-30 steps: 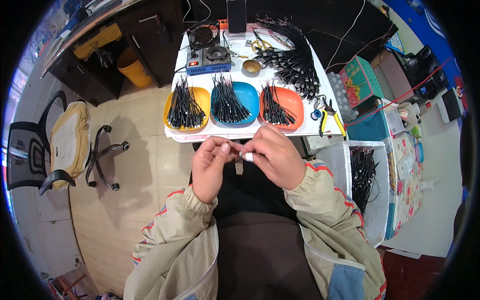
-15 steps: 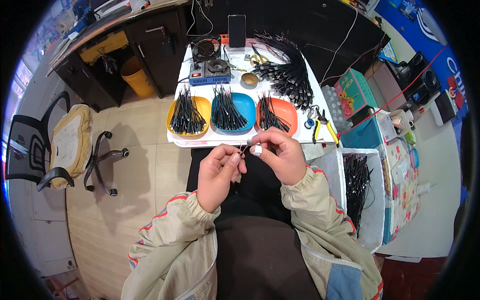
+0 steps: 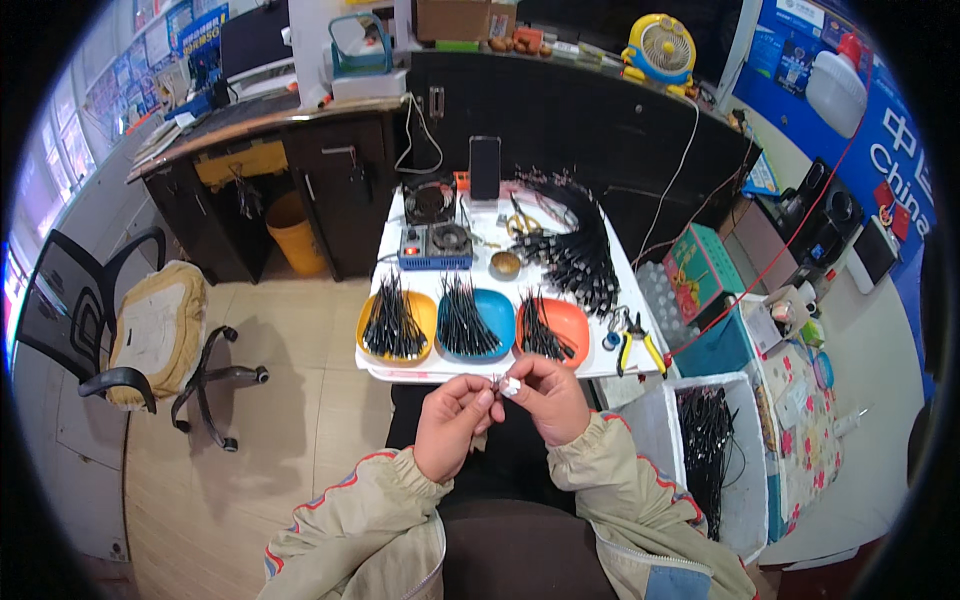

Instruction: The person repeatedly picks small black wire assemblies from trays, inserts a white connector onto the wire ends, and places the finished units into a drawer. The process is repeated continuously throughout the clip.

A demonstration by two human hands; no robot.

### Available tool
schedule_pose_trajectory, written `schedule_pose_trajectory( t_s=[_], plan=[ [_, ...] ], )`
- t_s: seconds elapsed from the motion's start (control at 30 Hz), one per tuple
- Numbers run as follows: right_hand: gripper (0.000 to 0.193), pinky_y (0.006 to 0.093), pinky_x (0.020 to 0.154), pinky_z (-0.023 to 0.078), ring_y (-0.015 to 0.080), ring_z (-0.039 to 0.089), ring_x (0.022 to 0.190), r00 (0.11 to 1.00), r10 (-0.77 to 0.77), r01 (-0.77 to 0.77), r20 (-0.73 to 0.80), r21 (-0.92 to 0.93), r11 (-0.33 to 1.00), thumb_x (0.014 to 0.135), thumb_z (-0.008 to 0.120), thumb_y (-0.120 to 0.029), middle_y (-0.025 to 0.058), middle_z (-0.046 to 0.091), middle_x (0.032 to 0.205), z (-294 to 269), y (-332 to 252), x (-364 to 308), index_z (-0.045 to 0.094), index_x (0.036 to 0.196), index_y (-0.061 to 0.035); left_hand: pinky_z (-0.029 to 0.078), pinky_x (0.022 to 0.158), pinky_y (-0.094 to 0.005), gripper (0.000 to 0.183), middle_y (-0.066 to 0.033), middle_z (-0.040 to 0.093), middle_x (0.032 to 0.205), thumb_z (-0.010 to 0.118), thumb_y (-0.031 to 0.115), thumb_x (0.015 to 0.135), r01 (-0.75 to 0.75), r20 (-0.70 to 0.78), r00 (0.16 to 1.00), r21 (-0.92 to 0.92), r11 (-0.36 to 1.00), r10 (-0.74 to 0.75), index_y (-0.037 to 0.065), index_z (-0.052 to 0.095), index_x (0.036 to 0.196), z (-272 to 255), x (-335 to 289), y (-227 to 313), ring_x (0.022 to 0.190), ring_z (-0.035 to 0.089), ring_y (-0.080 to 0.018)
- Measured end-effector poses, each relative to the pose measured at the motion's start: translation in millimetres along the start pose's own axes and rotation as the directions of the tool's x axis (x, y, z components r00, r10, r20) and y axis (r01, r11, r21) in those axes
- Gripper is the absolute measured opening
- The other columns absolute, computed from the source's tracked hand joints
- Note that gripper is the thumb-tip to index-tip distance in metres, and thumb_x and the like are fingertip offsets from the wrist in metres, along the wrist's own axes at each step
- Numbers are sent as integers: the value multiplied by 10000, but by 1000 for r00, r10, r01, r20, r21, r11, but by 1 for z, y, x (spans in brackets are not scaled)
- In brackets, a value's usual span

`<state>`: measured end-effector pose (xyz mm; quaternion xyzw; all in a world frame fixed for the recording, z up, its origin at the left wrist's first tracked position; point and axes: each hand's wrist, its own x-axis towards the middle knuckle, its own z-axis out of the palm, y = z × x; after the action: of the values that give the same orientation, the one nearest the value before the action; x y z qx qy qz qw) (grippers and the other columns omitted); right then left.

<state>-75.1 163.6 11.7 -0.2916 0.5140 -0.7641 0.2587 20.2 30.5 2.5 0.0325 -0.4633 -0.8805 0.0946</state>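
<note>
My left hand (image 3: pixel 452 424) and my right hand (image 3: pixel 549 397) meet just below the front edge of a small white table (image 3: pixel 620 357). Together they pinch a small white connector piece (image 3: pixel 510 385) with a thin dark lead between the fingertips. Right in front of the hands stand three shallow dishes holding bundles of short black wires: a yellow dish (image 3: pixel 424 310), a blue dish (image 3: pixel 497 312) and an orange dish (image 3: pixel 569 322).
On the table lie a big heap of black cables (image 3: pixel 580 255), yellow-handled pliers (image 3: pixel 640 347), a small blue box with dials (image 3: pixel 436 246) and an upright phone (image 3: pixel 485 167). A white bin of black wires (image 3: pixel 712 465) stands at my right, an office chair (image 3: pixel 150 335) at my left.
The view has tilted up toward the room, and the hands now sit lower in the picture. Both hands stay together on the small piece, fingers shifted slightly.
</note>
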Motion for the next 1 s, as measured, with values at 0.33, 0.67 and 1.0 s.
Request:
schedule_pose_trajectory(
  t_s=[0.33,0.67,1.0],
  plan=[
    [142,286,688,496,163,612,743,967,174,-232,186,361,903,934,588,-107,62,602,914,11,-11,-7,543,1034,-18,338,527,-182,115,-78,634,771,530,56,952,8,71,997,-10,1000,-7,-35,588,989,8,-10,21,574,446,-52],
    [122,293,722,493,180,639,758,935,347,-340,73,463,819,900,615,-60,67,612,904,-14,30,24,557,990,-4,402,569,-195,102,-87,627,772,566,66,931,130,-47,990,-10,991,-130,-28,584,965,-23,26,0,651,565,-101],
    [134,277,687,508,140,613,800,942,329,-334,60,225,915,886,651,-67,50,605,898,-24,41,33,580,976,3,398,585,-179,119,-67,630,774,539,66,948,226,-9,974,-50,973,-226,-33,596,980,-42,33,-3,669,565,-86]
  ],
)
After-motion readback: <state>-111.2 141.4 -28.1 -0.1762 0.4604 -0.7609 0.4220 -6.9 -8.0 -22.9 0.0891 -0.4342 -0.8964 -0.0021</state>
